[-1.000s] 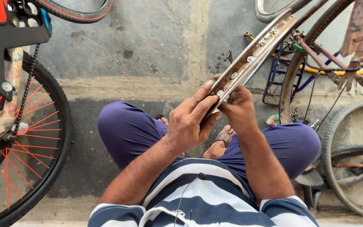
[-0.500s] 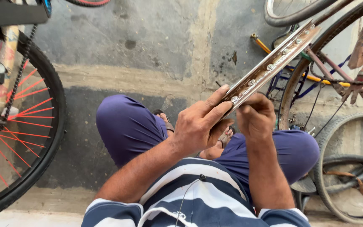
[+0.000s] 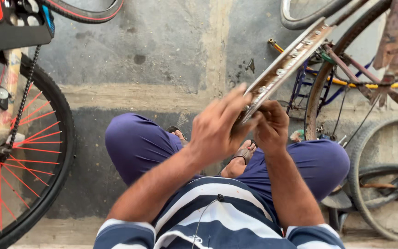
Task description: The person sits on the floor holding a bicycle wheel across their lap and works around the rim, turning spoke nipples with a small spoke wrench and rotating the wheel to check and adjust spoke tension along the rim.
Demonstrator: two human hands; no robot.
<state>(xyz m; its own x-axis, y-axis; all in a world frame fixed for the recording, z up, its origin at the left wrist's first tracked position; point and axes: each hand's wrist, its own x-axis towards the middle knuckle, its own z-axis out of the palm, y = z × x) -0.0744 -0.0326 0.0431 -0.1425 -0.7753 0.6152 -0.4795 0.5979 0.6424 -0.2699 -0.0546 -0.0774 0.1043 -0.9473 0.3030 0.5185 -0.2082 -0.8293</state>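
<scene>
One bare metal bicycle rim (image 3: 285, 64), seen edge-on, held over the lap of a seated person in dark blue trousers (image 3: 134, 143) and a striped shirt (image 3: 217, 216). Its long axis runs diagonally, low end at the hands, high end pointing up and to the right towards a rusty bicycle frame (image 3: 392, 50). Spoke holes show along its inner face.

Left hand (image 3: 217, 129): fingers part-spread, curled loosely round the rim's lower end, fingertips against its near edge.

Right hand (image 3: 271, 127): clenched close on the underside of the same end; whether it pinches a small part there cannot be told.

Nearby: wheel with red spokes (image 3: 19, 152) at left, loose tyres (image 3: 388, 184) at right, concrete floor (image 3: 162, 50).
</scene>
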